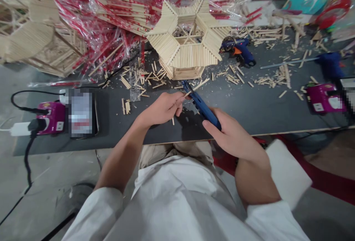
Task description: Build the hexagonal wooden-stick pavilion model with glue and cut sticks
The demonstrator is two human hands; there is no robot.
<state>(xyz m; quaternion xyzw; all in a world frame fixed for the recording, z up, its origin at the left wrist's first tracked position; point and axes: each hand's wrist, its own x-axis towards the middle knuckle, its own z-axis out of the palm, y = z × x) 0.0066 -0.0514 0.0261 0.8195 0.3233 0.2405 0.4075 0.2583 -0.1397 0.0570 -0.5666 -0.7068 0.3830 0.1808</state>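
Observation:
Between the fingertips of my left hand (163,108) is a thin wooden stick (202,84), held in a closed pinch. The stick slants up to the right across the dark head of a blue-handled cutter (204,108). My right hand (235,135) is wrapped around the cutter's handles; its jaws point away from me, and I cannot tell whether they have closed on the stick. Just beyond the hands stands a star-shaped lattice (191,54) built of wooden sticks, with an opening in its middle. Short cut pieces (126,107) lie left of my left hand.
Red-and-clear plastic packs of sticks (122,12) cover the back. A second stick structure (30,37) stands at left. Blue glue guns (244,50) lie at right. Purple power adapters (52,117) with cables sit near both ends, a phone (81,113) beside the left one.

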